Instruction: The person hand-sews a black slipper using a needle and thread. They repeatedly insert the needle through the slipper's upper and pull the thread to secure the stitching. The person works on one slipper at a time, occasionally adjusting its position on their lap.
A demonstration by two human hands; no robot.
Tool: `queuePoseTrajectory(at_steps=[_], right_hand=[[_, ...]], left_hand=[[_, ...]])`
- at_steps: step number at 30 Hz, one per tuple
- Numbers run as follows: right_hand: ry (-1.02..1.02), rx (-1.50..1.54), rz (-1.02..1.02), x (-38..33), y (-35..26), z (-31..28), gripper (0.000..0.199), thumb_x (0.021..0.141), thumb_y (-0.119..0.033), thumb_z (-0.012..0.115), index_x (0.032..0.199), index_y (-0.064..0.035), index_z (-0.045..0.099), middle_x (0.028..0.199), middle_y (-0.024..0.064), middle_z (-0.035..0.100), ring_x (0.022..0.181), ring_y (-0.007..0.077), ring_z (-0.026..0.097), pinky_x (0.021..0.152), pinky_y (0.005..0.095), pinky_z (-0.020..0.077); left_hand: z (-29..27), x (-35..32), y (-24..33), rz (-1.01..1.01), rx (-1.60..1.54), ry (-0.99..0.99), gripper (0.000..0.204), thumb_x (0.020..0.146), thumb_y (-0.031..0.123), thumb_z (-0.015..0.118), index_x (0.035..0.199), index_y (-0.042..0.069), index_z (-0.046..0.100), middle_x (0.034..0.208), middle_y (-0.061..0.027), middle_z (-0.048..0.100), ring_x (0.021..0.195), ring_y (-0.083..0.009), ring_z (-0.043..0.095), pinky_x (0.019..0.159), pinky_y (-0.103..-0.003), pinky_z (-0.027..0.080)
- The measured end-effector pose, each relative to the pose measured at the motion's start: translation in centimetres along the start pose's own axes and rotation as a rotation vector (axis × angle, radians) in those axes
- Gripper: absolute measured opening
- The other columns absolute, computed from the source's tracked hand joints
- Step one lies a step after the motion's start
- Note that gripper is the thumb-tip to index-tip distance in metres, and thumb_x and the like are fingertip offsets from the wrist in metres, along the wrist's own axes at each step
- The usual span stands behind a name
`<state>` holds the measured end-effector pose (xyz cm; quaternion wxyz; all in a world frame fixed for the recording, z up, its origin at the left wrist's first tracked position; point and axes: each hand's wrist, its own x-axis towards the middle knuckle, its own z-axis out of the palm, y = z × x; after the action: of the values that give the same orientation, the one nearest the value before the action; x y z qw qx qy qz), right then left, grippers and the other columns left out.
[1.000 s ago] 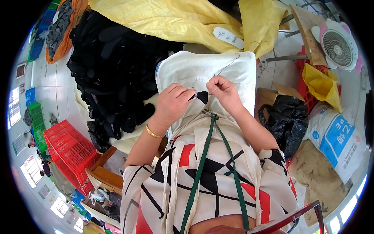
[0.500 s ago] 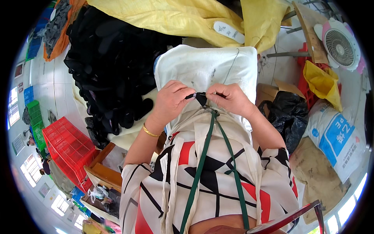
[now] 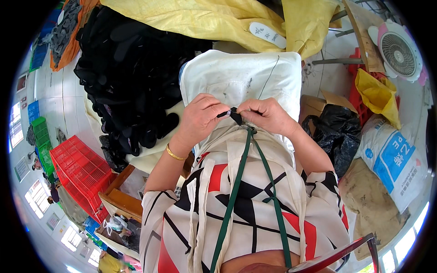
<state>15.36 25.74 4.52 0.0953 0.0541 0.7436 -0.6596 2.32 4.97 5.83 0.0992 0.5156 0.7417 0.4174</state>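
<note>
A small black piece (image 3: 235,115) sits pinched between both hands, just above a white cloth-covered surface (image 3: 241,77) and close to the chest. The left hand (image 3: 200,116) has its grip clamped on the piece's left end, the right hand (image 3: 266,113) clamped on its right end, fingertips almost touching. A thin thread (image 3: 268,75) runs up across the cloth. To work it well, I judge the pinch should stay close to the piece's middle, wrists steady over the cloth. A heap of black pieces (image 3: 132,77) lies left, a yellow sack (image 3: 214,20) beyond.
</note>
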Motion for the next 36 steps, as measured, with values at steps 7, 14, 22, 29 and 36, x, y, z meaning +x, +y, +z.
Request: queuePoseTrajectory(at_steps=[7, 14, 22, 29, 36], right_hand=[[-0.048, 0.255, 0.015, 0.0, 0.8, 0.7, 0.012, 0.1, -0.009, 0.059, 0.107, -0.0042, 0.066, 0.085, -0.0028, 0.065, 0.075, 0.0041, 0.054, 0.067, 0.022, 0.0462], [-0.112, 0.413, 0.088, -0.3, 1.0, 1.4, 0.009, 0.101, -0.009, 0.057, 0.104, -0.0054, 0.064, 0.082, -0.0053, 0.057, 0.07, 0.0029, 0.045, 0.062, 0.0197, 0.0406], [-0.154, 0.475, 0.152, -0.6, 0.0, 1.7, 0.011, 0.102, -0.017, 0.058, 0.102, -0.0055, 0.059, 0.081, -0.0043, 0.058, 0.067, 0.0034, 0.047, 0.06, 0.0202, 0.0412], [-0.157, 0.453, 0.2, -0.3, 0.3, 1.7, 0.023, 0.1, -0.022, 0.061, 0.113, -0.0061, 0.051, 0.078, -0.0032, 0.056, 0.066, 0.0038, 0.047, 0.06, 0.0207, 0.0389], [0.015, 0.2, 0.135, 0.1, 0.9, 1.8, 0.013, 0.097, -0.013, 0.063, 0.108, -0.0068, 0.059, 0.076, -0.0018, 0.055, 0.068, 0.0055, 0.05, 0.061, 0.0227, 0.0425]], left_hand=[[0.3, -0.5, -0.1, -0.098, -0.154, -0.003, 0.026, 0.073, 0.006, 0.08, 0.098, 0.008, 0.072, 0.09, -0.0055, 0.066, 0.088, -0.0262, 0.061, 0.076, -0.034, 0.051], [1.4, -1.8, 0.2, -0.222, -0.415, 0.034, 0.026, 0.073, 0.002, 0.08, 0.098, 0.008, 0.073, 0.091, -0.0057, 0.068, 0.089, -0.0244, 0.061, 0.078, -0.033, 0.05], [1.3, -2.0, 0.8, -0.161, -0.315, 0.049, 0.025, 0.072, 0.002, 0.081, 0.095, 0.007, 0.072, 0.087, -0.0053, 0.067, 0.084, -0.024, 0.061, 0.074, -0.033, 0.05], [1.2, -1.7, 1.2, -0.187, -0.285, 0.001, 0.019, 0.075, 0.008, 0.08, 0.091, 0.007, 0.071, 0.081, -0.0056, 0.065, 0.078, -0.0242, 0.059, 0.069, -0.033, 0.048], [1.8, -2.2, 0.9, -0.254, -0.242, 0.007, 0.018, 0.075, 0.004, 0.078, 0.091, 0.006, 0.071, 0.081, -0.0058, 0.066, 0.076, -0.0222, 0.06, 0.066, -0.032, 0.048]])
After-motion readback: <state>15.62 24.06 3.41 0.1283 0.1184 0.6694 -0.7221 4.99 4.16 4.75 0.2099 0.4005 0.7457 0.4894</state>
